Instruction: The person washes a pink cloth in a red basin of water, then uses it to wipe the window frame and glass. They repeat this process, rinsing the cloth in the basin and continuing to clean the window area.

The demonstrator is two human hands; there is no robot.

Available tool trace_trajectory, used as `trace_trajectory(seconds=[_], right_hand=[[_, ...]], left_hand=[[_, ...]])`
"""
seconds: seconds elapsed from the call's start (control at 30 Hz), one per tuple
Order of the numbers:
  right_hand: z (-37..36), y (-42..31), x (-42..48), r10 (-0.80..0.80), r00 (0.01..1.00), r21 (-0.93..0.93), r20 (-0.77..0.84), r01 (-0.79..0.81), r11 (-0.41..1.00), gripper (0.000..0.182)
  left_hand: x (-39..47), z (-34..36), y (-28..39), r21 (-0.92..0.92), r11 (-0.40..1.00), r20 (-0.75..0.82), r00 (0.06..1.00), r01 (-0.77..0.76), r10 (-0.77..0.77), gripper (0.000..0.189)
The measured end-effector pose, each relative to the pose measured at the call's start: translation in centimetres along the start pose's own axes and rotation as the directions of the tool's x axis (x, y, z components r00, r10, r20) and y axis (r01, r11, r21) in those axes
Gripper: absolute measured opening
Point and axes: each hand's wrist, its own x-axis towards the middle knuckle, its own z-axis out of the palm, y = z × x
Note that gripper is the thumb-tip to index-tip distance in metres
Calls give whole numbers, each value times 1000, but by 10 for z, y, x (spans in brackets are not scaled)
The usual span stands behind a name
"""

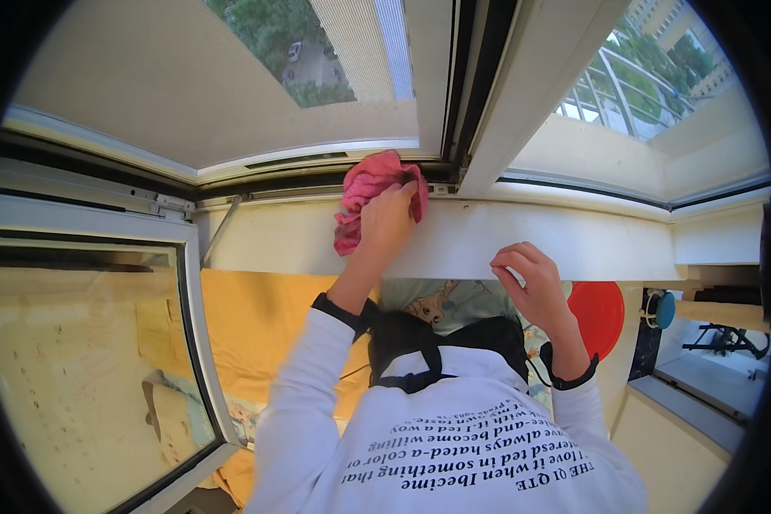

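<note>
My left hand (392,215) grips a crumpled pink cloth (367,183) and presses it against the lower track of the window frame (295,168). Dark smudges show on the cloth near my fingers. Over the edge of the white windowsill (462,234), my right hand (530,279) hovers with fingers loosely bent, holding nothing. A window screen (218,96) stands above the track. To the left, a hinged window sash (196,340) is swung inward, with a metal stay arm (221,230) near its hinge side.
A red round object (596,318), partly hidden by my right forearm, lies below the sill. Yellow fabric (263,321) and patterned fabric (462,299) spread beneath the sill. A vertical white frame post (533,90) rises between the screen and the right pane. A blue round object (665,310) is at the right.
</note>
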Motion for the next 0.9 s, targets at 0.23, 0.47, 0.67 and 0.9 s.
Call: trace_trajectory(seconds=[0.23,0.47,0.67,0.9], right_hand=[[-8,4,-1,17,999,-10,-36,-17,1000,9],[-13,15,-6,52,996,-9,-67,-53,999,8],[-23,18,-7,39,995,-21,-92,-41,999,9],[-22,24,-12,60,993,0,-102,-60,998,9]], left_hand=[[-2,0,-2,283,951,67,992,-124,109,18],[-9,-6,-12,353,933,63,996,-77,58,35],[-13,-13,-41,425,905,96,994,-1,-44,36],[-14,-24,-47,441,895,76,991,68,-112,28]])
